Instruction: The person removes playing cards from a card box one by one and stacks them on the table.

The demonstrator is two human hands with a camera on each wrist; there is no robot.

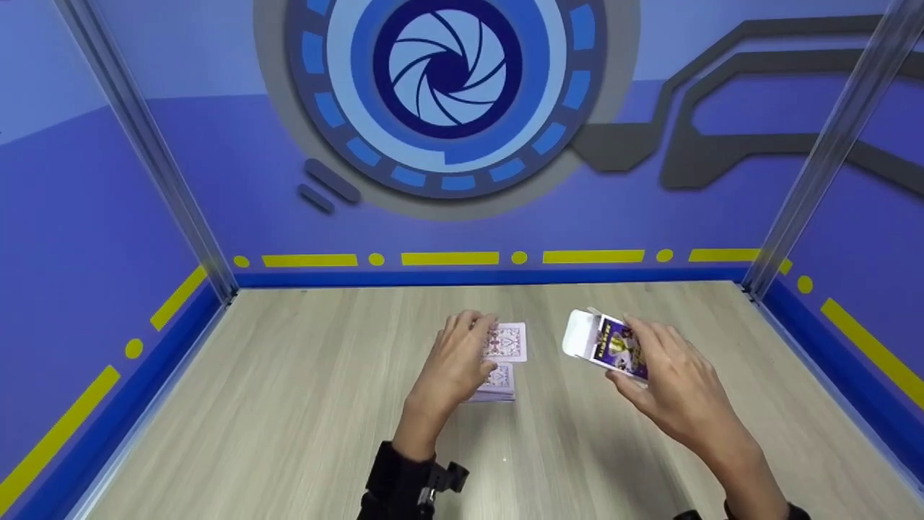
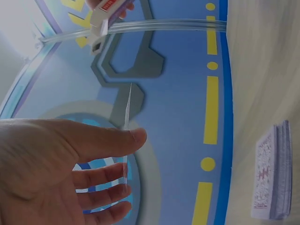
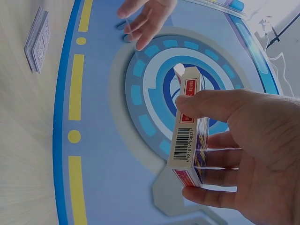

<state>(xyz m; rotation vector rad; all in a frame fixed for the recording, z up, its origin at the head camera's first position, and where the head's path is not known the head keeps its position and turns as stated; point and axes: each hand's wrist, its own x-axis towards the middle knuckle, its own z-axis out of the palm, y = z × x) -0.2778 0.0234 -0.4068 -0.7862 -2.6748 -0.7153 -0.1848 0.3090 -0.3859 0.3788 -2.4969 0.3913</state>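
My left hand [image 1: 482, 338] pinches a single playing card [image 1: 510, 340] between thumb and fingers, just above a deck of cards [image 1: 495, 383] lying on the wooden table [image 1: 289, 404]. In the left wrist view the card [image 2: 127, 108] shows edge-on behind the thumb of my left hand [image 2: 132, 157], and the deck [image 2: 273, 172] lies at the lower right. My right hand [image 1: 639, 355] grips a purple card box [image 1: 605, 342] with its white flap open, held off the table to the right of the deck. The right wrist view shows the box [image 3: 189, 140] upright between thumb and fingers.
Blue walls with yellow dashes [image 1: 447, 258] close in the table on three sides. Clear corner posts [image 1: 155, 159] stand at the back left and back right. Bare wood lies around the deck.
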